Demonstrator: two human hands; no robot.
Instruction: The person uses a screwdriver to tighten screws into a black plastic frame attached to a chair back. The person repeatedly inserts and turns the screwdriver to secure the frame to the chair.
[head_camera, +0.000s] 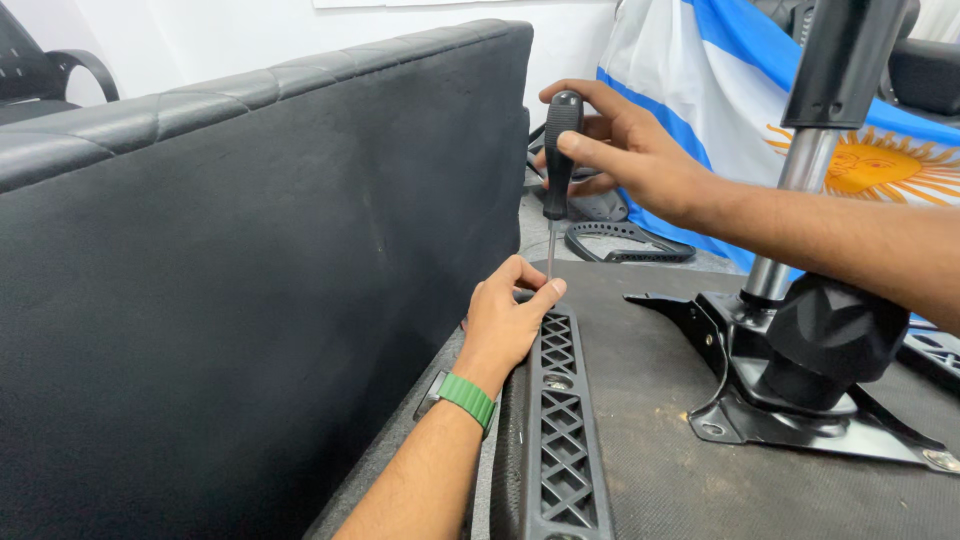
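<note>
Screwdriver (556, 170) tip hidden behind left hand (508, 320); lattice bracket (562, 420) cut off below.

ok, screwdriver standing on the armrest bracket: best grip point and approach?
Take the screwdriver by its black handle, from above and the right, as the right hand does now. It stands upright with the thin shaft pointing down, and the left hand crowds the tip at the latticed plastic bracket, so the low end is blocked.

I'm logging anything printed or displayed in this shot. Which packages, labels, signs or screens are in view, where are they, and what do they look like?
No packages, labels or screens show.
Flag: draped at upper right behind the right hand, light blue and white bands with a golden sun emblem.
Sheet: a white edge on the wall at the top, too cropped to tell more.
</note>
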